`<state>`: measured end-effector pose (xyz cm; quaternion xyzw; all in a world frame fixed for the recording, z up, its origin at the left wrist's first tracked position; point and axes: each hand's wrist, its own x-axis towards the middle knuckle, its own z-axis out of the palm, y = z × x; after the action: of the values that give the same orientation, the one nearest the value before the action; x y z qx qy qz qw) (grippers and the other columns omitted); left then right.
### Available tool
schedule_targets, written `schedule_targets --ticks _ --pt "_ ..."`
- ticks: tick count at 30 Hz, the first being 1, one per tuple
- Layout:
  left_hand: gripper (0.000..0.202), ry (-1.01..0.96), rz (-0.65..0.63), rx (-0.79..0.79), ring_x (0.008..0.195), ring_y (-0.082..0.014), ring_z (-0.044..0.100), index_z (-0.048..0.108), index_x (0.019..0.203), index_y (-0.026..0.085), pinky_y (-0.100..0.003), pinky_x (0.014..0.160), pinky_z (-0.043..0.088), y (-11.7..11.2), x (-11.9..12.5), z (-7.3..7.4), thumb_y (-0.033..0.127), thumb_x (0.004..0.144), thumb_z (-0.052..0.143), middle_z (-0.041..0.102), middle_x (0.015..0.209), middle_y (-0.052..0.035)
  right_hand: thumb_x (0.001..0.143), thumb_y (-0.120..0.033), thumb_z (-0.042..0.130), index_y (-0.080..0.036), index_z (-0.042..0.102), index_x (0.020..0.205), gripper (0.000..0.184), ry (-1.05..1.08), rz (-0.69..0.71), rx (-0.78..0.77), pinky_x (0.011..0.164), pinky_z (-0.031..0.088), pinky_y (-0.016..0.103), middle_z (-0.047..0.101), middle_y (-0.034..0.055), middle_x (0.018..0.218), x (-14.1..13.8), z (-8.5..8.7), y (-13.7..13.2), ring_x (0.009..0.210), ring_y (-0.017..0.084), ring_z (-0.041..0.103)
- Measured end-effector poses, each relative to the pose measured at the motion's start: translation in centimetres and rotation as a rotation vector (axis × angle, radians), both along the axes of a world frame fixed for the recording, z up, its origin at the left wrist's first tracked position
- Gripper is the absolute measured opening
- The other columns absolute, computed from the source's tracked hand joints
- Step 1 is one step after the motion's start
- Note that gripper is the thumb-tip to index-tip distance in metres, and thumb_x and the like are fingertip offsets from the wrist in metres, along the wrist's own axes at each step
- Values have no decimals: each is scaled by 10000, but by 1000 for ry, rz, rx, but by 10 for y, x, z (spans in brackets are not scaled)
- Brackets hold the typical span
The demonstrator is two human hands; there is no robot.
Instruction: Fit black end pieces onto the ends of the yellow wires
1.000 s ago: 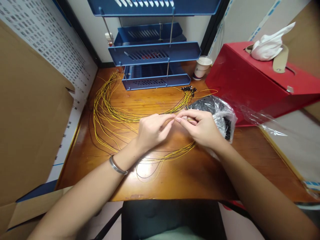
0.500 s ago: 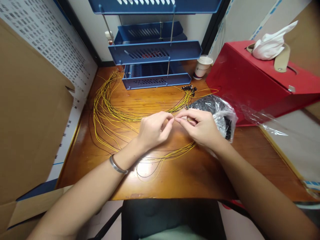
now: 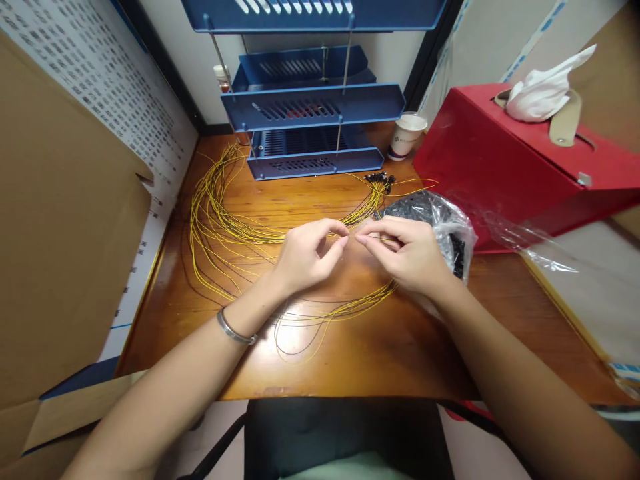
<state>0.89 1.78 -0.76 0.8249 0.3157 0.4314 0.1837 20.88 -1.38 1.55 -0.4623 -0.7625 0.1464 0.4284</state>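
So the person's two hands sit almost fingertip to fingertip over the middle of the wooden table (image 3: 380, 360). The right hand (image 3: 413, 257) pinches the end of a thin yellow wire (image 3: 383, 239) between thumb and forefinger. The wire's tip pokes out toward the left hand (image 3: 307, 257).

The wire's long axis runs pretty much left-right across the view, so its free end faces the left fingertips (image 3: 344, 240) head-on with only a sliver of gap. The right hand is the one actually on it. The left is just beside the tip and isn't touching it, as far as the view shows.

The left thumb and forefinger curl close together, but whether they hold some tiny part is too small to make out. Where the wire runs behind the right palm is hidden too.

The big bundle of yellow wires (image 3: 220, 227) loops off to the left and toward the back. A plastic bag (image 3: 447, 230) of small black bits lies just beyond the right hand, partly covered by it.
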Motion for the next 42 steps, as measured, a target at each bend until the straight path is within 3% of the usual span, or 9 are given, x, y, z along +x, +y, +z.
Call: schedule_targets --ticks 4,10,15,34,38,42 --pt "150 140 13 362 625 -124 611 708 1043 148 -256 634 472 1 -4 1 194 932 618 787 897 -49 872 -215 680 -168 768 846 103 84 -8 -143 528 330 264 606 -25 630 0 1 0 506 88 406" --pt "152 200 58 498 685 -148 662 712 1042 152 -264 643 509 0 -3 1 208 955 601 809 974 -65 864 -245 673 -160 769 843 129 117 22 -214 521 323 259 597 -20 614 0 1 0 511 90 395" --pt "169 224 62 496 684 -146 663 715 1055 149 -266 633 506 0 -4 -1 206 969 580 809 974 -75 867 -264 674 -163 765 828 142 104 17 -227 525 324 258 549 -29 573 0 1 0 514 94 380" --pt "135 267 61 465 667 -150 625 679 971 155 -271 631 455 -1 -3 2 204 981 554 785 877 -52 888 -285 672 -179 776 886 149 64 47 -223 564 358 270 687 18 743 4 -5 2 547 100 445" --pt "152 207 61 346 625 -135 603 690 948 155 -262 601 429 -3 -2 1 215 977 553 734 766 -45 893 -252 666 -190 769 884 121 1 38 -123 562 354 269 613 -13 654 3 -5 2 518 98 420" --pt "126 13 60 78 583 -108 575 690 911 158 -233 583 440 -7 3 -1 239 949 602 708 737 -20 902 -225 663 -187 761 874 108 -57 29 30 559 356 270 545 -30 600 2 -3 2 508 105 423"
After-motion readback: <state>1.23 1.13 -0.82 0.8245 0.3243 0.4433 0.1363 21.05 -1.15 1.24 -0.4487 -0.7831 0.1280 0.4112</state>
